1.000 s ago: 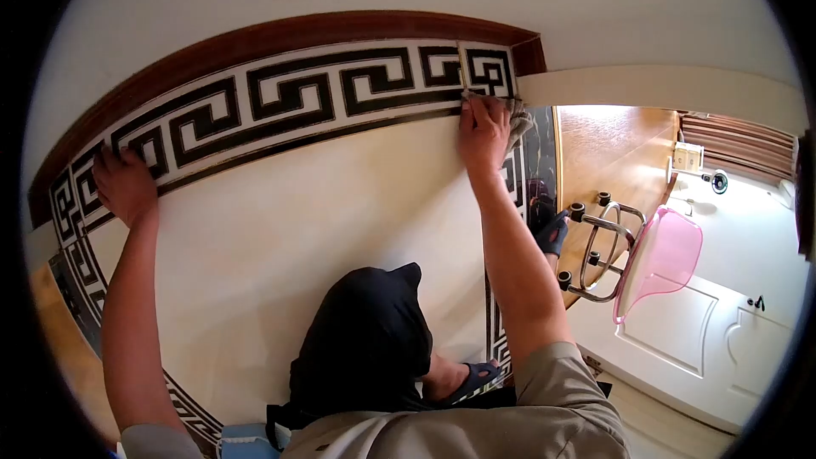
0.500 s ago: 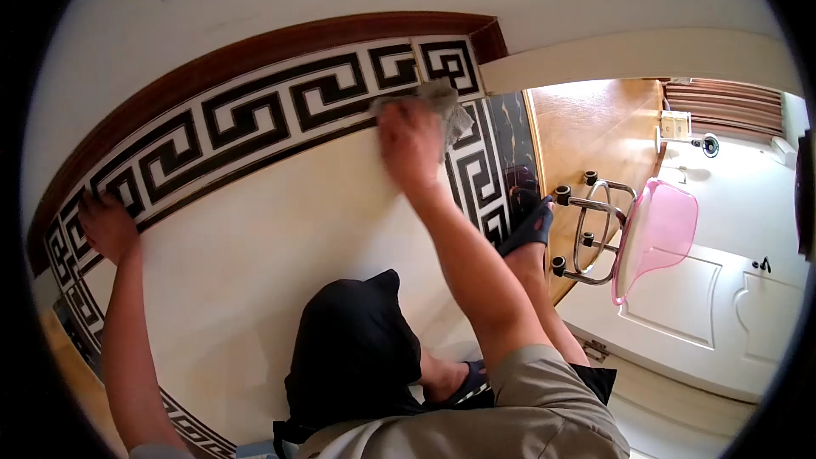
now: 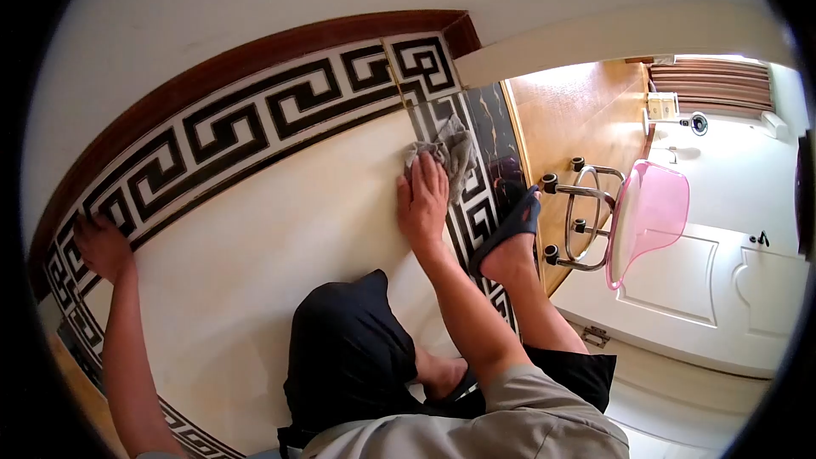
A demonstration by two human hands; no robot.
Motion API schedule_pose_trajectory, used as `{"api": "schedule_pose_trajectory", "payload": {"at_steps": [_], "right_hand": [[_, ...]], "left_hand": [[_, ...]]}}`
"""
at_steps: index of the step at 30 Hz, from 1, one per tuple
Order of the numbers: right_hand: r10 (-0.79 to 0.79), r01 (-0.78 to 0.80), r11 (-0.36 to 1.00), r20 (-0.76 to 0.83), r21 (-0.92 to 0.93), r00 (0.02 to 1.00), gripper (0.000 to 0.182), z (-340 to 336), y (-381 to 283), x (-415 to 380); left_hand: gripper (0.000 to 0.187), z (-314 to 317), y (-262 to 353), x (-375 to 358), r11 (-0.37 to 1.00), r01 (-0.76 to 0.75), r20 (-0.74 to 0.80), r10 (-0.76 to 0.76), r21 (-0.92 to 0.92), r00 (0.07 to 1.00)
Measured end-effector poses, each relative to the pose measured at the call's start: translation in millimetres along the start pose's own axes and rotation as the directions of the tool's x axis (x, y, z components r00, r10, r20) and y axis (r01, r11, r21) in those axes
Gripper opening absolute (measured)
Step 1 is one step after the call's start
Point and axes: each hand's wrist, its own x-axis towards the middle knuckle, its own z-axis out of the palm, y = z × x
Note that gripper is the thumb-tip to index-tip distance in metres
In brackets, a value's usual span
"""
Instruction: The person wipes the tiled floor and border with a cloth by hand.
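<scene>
A crumpled grey cloth [image 3: 460, 153] lies on the floor, over the inner edge of the black-and-white patterned border [image 3: 297, 102] near its far right corner. My right hand [image 3: 424, 204] rests on the cloth's near side, its fingers pressed onto it and reaching forward. To the left, my left hand [image 3: 104, 248] leans on the border close to the brown baseboard [image 3: 255, 44], palm down with fingers apart and no object under it that I can see. Between the hands stretches the pale cream floor tile [image 3: 280, 204].
My bent knee in black shorts [image 3: 340, 348] and a foot in a dark slipper [image 3: 510, 234] are close to the right arm. Beyond a dark marbled strip [image 3: 493, 132] stands a pink chair [image 3: 659, 212] with metal legs on wood-look flooring. A white door [image 3: 680, 280] is behind it.
My right hand and the cloth have moved off the far border stretch, nearer to my body and along the right-hand border. The view has shifted slightly. My left hand stays planted.
</scene>
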Motion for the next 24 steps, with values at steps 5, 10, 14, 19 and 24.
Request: {"api": "schedule_pose_trajectory", "payload": {"at_steps": [5,10,14,19,24], "right_hand": [[-0.034,0.034,0.999,0.077,0.007,0.996,0.043,8,-6,12],[-0.124,0.122,0.992,0.062,0.045,0.990,0.046,44,-20,92],[-0.142,0.139,0.989,0.079,0.039,0.987,0.048,60,-24,135],[-0.178,0.167,0.981,0.127,0.096,0.976,0.052,30,-5,95],[-0.106,0.098,0.994,0.267,0.044,0.958,0.054,-6,26,2]], "left_hand": [[0.054,0,0,-2,1.000,-0.016,-0.044,0.016,-0.010,0.999],[0.055,-6,2,0,0.999,0.026,0.024,-0.025,-0.030,0.999],[0.056,-7,3,1,0.999,0.013,0.024,-0.012,-0.035,1.000],[0.056,-8,4,-2,0.999,0.018,0.012,-0.017,-0.044,1.000],[0.056,1,1,2,1.000,0.005,-0.004,-0.005,0.002,1.000]]}}
